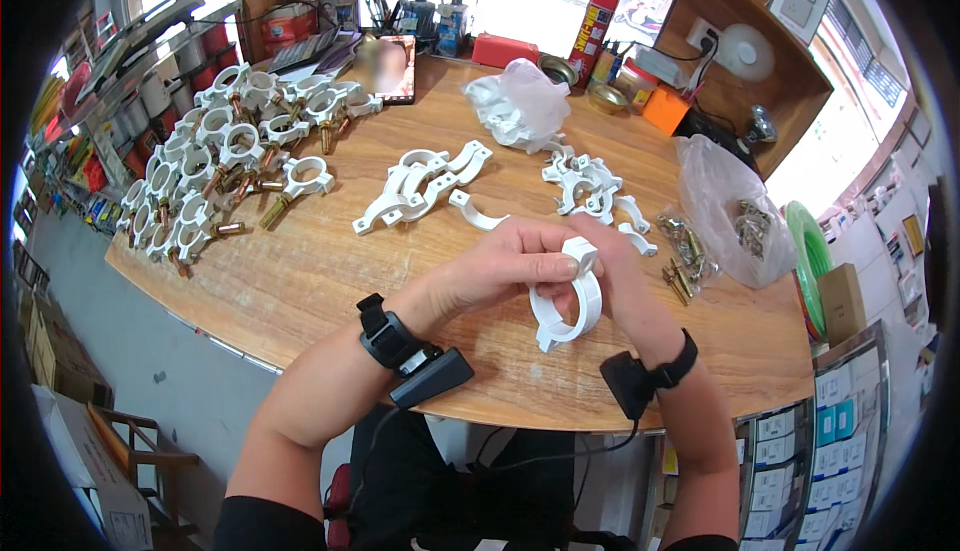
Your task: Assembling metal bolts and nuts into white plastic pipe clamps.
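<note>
My left hand grips a white plastic pipe clamp, thumb pressed near its upper lug. The clamp's two halves sit together as a ring, held upright above the table's near part. My right hand is close against the far right side of the clamp; its fingers are hidden behind the clamp and my left hand. Just beyond lie loose white clamp halves, with a single half nearest my left hand. Smaller white clamp pieces are heaped past my right hand.
Assembled clamps with brass-coloured bolts are piled on the wooden table at left. Bagged bolts and a larger clear bag lie right. A crumpled white bag, a phone and a red spray can stand farther back.
</note>
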The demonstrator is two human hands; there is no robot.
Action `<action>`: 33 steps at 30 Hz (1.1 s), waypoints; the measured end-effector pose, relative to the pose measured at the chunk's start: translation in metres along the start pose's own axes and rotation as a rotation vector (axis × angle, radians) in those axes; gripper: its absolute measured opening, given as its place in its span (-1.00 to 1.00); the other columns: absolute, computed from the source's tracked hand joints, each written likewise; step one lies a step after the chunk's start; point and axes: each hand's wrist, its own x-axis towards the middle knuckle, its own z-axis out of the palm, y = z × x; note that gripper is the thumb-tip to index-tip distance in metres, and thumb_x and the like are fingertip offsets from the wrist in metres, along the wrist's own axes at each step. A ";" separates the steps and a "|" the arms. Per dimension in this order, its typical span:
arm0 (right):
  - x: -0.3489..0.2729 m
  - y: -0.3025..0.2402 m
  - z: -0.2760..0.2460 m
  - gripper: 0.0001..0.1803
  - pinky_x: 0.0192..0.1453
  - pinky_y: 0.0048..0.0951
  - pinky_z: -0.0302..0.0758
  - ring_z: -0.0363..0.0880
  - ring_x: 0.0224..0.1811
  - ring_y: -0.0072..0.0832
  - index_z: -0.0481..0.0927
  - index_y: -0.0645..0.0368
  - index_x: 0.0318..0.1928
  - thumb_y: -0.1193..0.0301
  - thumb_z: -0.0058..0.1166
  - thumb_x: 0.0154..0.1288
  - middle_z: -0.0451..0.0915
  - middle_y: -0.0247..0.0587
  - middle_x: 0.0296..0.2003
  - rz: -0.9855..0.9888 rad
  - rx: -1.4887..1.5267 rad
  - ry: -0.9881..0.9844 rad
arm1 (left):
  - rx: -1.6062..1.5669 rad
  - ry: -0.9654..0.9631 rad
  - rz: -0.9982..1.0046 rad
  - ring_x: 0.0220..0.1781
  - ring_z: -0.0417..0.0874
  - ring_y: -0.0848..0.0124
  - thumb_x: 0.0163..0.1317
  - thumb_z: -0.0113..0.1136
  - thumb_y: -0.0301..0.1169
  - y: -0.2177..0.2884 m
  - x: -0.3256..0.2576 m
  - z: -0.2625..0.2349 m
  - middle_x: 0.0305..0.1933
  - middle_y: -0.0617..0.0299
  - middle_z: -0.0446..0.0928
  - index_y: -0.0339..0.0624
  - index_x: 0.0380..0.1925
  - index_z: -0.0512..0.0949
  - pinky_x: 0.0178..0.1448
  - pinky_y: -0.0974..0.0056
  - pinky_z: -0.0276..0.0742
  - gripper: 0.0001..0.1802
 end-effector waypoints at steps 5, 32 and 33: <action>-0.030 -0.010 -0.006 -0.86 -0.38 -0.60 0.50 0.56 -0.44 -0.60 0.55 0.33 -0.30 0.61 0.18 0.09 0.58 -0.21 -0.37 -0.605 -0.464 0.295 | -0.022 0.097 0.028 -0.46 0.49 0.60 0.09 0.26 -0.14 0.000 0.001 0.000 -0.41 0.26 0.52 -0.35 -0.16 0.52 -0.33 0.49 0.47 -0.52; -0.047 0.008 0.004 -0.83 -0.26 -0.61 0.47 0.50 -0.35 -0.62 0.51 0.31 -0.29 0.67 0.19 0.08 0.52 -0.28 -0.35 -0.707 -0.179 0.317 | 0.315 0.252 -0.038 -0.33 0.55 0.60 0.25 0.15 -0.34 -0.013 0.006 0.019 -0.28 0.29 0.54 -0.30 -0.06 0.47 -0.24 0.48 0.53 -0.68; -0.046 0.008 0.003 -0.81 -0.21 -0.61 0.50 0.52 -0.32 -0.60 0.50 0.34 -0.25 0.70 0.16 0.09 0.52 -0.24 -0.31 -0.733 -0.211 0.297 | 0.333 0.254 -0.021 -0.32 0.55 0.60 0.25 0.14 -0.35 -0.013 0.006 0.020 -0.27 0.29 0.54 -0.31 -0.06 0.46 -0.23 0.47 0.53 -0.68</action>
